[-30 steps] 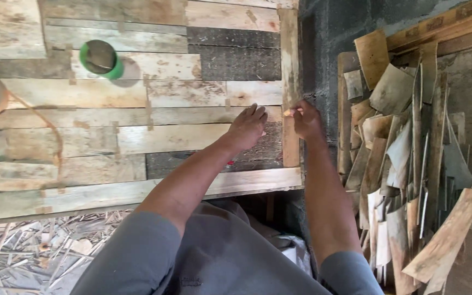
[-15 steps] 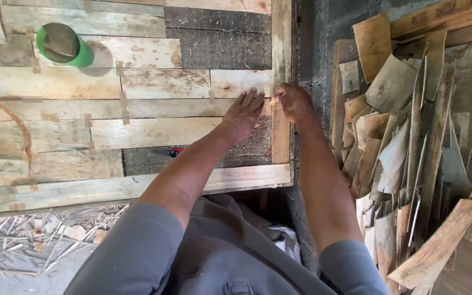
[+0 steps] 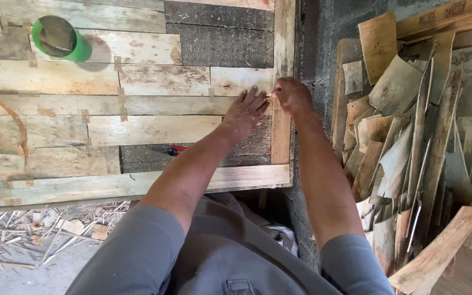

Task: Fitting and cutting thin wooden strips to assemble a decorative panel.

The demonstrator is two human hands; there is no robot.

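Your left hand [image 3: 245, 112] lies flat, fingers spread, on the planks [image 3: 154, 128] of the surface. Your right hand [image 3: 292, 95] is just beside it, fingers curled at the upright edge strip [image 3: 282, 49]; can't tell if it's pinching anything. Red-handled tool [image 3: 169, 149] sits under your left forearm, green cup [image 3: 61, 38] far left.

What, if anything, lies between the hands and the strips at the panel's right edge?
Nothing visible. The left hand lies flat on the strips, and the right hand is at the upright edge board beside them. The red tool and green cup lie off to the side, clear of both.
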